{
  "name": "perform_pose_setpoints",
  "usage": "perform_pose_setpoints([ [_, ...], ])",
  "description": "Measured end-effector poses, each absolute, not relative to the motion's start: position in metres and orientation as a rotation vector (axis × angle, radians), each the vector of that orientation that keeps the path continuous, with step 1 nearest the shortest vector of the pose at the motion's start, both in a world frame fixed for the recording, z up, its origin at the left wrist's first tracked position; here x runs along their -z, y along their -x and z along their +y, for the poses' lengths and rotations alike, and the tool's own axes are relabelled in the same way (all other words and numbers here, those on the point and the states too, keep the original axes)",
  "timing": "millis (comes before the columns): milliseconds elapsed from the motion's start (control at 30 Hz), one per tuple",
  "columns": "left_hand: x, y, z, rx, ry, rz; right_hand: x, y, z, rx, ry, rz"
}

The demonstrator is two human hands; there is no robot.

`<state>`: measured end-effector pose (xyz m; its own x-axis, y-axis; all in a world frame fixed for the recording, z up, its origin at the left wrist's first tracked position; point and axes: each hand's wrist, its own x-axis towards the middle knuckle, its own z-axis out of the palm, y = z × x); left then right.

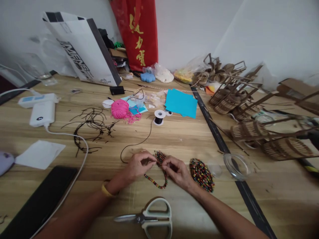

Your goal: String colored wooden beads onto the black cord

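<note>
My left hand and my right hand meet with pinched fingertips over the table's middle. Between them hangs a curved string of small multicoloured beads; its ends run up to the two hands. The cord at the fingertips is too thin to make out clearly. Just behind the fingers lies a pile of loose beads. A black cord curves from a white-flanged spool to my left hand. Right of my right hand lies a coiled heap of strung beads.
Scissors with pale handles lie nearest me. Black cord scraps, pink yarn and blue sheets lie farther back. Small woven baskets stand at right. A white cable and black phone are at left.
</note>
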<state>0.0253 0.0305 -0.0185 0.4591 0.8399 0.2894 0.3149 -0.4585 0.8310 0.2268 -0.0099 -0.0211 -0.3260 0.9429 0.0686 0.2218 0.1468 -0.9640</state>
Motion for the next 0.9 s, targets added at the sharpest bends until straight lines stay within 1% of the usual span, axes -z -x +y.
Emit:
perform_pose_setpoints([
  [267,0.0200,-0.0278,0.0235,-0.844,-1.868,0.960,0.0171,-0.2256,-0.0117,-1.320,1.133,-1.653],
  [900,0.0199,-0.0294,0.0218,-0.802,-1.888,0.938,0.0189,-0.2257,-0.0116,-1.218,1.135,-1.754],
])
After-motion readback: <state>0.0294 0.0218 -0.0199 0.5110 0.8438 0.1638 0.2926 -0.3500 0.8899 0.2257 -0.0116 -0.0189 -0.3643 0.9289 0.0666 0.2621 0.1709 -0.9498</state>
